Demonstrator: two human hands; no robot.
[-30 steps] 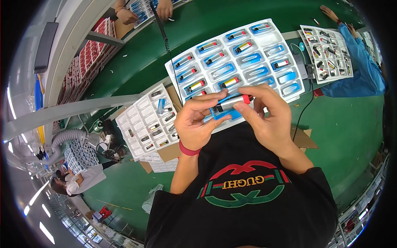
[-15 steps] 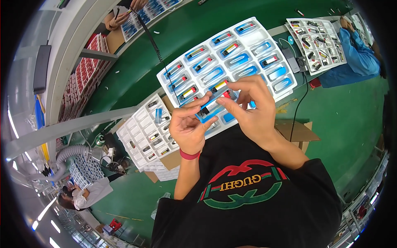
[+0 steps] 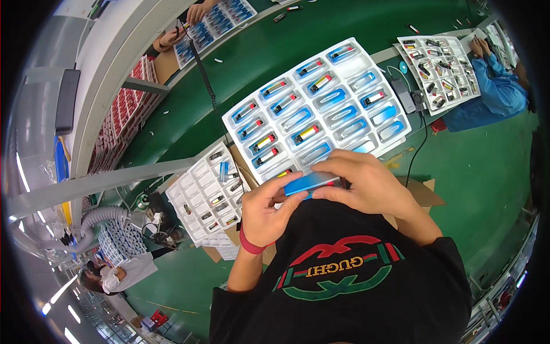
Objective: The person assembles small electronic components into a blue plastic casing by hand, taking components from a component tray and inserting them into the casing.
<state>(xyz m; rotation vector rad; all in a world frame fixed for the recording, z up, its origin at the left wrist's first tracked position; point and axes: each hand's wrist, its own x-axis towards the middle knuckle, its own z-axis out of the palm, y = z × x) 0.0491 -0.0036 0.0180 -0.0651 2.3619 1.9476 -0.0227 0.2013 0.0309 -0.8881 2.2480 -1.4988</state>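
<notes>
On the far left, a bendy grey hose (image 3: 100,213) is curling near a person in white (image 3: 129,274). Next, piles of red and white trays (image 3: 129,103) are standing beside the desk (image 3: 266,51). At the desk's far edge, another person's hands (image 3: 197,12) are reaching around blue things (image 3: 217,23). A small white tray (image 3: 186,182) is sitting aslant, with little dark parts (image 3: 206,217) lying mostly toward its right edge. The left hand (image 3: 266,212), wearing a red band (image 3: 250,242), is curving about half closed and pinching the left end of a blue case (image 3: 306,183). A red piece (image 3: 338,183) is peeking out at the case's right end. The case is hanging by the near edge of a big white tray (image 3: 355,60), where more blue cases (image 3: 344,114) are filling most pockets. The right hand (image 3: 366,180) is also curving half closed, pinching the case's right end, thumb below and fingers above. Just beside the big tray's right edge, a dark box (image 3: 404,96) is sitting. On the far right, loose parts (image 3: 450,92) are crowding another white tray (image 3: 456,41), and a blue sleeve (image 3: 498,89) is resting near its right edge.
</notes>
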